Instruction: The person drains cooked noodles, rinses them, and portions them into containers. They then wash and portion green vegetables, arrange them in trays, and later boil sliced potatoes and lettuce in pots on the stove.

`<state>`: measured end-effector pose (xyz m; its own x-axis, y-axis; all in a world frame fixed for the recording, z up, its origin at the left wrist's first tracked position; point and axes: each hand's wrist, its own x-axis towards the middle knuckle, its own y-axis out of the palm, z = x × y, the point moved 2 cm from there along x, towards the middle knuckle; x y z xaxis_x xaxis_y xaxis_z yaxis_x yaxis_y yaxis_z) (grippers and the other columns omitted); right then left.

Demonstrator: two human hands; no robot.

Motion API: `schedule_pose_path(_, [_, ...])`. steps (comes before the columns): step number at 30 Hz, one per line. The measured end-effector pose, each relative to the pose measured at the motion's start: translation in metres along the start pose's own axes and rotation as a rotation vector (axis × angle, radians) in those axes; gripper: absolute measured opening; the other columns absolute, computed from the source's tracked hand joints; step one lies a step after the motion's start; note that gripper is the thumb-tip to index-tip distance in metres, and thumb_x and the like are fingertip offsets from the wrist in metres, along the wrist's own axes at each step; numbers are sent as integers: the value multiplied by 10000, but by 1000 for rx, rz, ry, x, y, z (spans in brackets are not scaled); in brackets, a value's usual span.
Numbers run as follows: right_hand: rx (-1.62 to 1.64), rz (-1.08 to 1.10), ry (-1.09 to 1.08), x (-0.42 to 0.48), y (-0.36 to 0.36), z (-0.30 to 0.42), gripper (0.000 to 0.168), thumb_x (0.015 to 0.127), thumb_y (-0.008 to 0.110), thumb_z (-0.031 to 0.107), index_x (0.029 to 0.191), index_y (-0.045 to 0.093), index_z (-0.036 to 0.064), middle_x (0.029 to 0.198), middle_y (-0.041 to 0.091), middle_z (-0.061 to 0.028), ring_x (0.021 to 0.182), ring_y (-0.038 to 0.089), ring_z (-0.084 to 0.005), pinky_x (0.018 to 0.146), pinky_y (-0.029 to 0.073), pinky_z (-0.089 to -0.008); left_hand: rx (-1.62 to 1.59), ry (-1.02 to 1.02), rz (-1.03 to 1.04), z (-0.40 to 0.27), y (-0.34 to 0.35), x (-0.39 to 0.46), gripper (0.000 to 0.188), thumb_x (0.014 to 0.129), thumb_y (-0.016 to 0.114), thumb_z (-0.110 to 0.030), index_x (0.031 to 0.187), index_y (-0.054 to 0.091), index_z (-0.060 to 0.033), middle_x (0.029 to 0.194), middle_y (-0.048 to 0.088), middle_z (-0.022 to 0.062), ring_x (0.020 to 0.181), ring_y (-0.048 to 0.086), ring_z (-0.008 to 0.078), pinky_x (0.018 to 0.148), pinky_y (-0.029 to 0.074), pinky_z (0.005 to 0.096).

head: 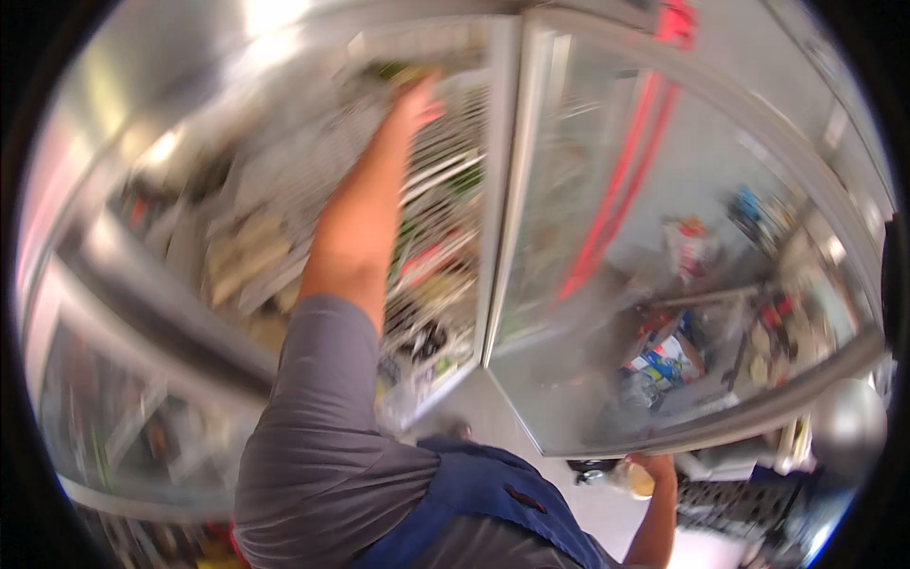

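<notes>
My left hand point(419, 99) reaches far into a display fridge, above its wire shelves point(448, 142). Beside its fingers lies a blurred green and yellowish item point(398, 71); whether the hand grips it cannot be told. At the lower right, my right hand point(654, 466) is at the bottom edge of the open glass door point(597, 341), beside a small clear container with yellowish contents point(640, 482). The right fingers are bent around or against this container, partly hidden by the door frame.
Packed goods, some green and red, fill the lower racks. Pale packages point(249, 256) lie on the left. The upright door frame point(508, 192) divides the view. Behind the glass are a box with blue and white packs point(668, 359) and a bag point(688, 245). A second glass door point(142, 419) is at lower left.
</notes>
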<state>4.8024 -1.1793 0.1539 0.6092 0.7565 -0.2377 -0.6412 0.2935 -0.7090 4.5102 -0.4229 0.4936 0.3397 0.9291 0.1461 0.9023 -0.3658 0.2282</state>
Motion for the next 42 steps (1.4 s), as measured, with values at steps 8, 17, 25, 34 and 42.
schedule_pose_path(8, [-35, 352, -190, -47, 24, -46, 679, 688, 850, 270, 1244, 553, 17, 1133, 618, -145, 1073, 554, -288, 963, 414, -395, 491, 485, 564, 73, 25, -431, 238, 908, 593, -272, 1076, 599, -104, 819, 632, 35, 763, 603, 168, 644, 492, 355])
schedule_pose_path(17, [-215, 707, -719, -118, 230, 164, 469, 710, 785, 147, 1096, 552, 19, 917, 593, -99, 848, 591, -198, 774, 494, -365, 972, -1334, -625, 439, -359, -1131, 290, 774, 608, -288, 941, 742, -94, 974, 709, 149, 935, 683, 319, 764, 541, 459])
schedule_pose_path(25, [146, 701, -324, -135, 444, 328, 564, 762, 656, 5, 1253, 416, 145, 1112, 512, -35, 765, 564, -167, 575, 496, -290, -127, -1274, -1416, 375, -406, -1539, 246, 879, 582, -250, 1003, 668, -56, 838, 662, 130, 697, 647, 282, 614, 532, 435])
schedule_pose_path(34, [147, 315, -98, -162, 585, 430, 713, 862, 608, 365, 1447, 203, 393, 1261, 501, -19, 957, 559, -282, 764, 468, -533, 287, -711, -1232, 382, -596, -1564, 170, 906, 512, -188, 815, 600, -73, 637, 567, 70, 503, 571, 202, 398, 445, 349])
schedule_pose_path(42, [20, 684, -97, -307, 866, 588, 640, 873, 597, 355, 1413, 254, 363, 1228, 523, -26, 921, 573, -278, 742, 480, -526, -655, -940, -1555, 322, -737, -1499, 136, 910, 551, -187, 839, 603, -83, 654, 557, 47, 515, 562, 184, 444, 487, 395])
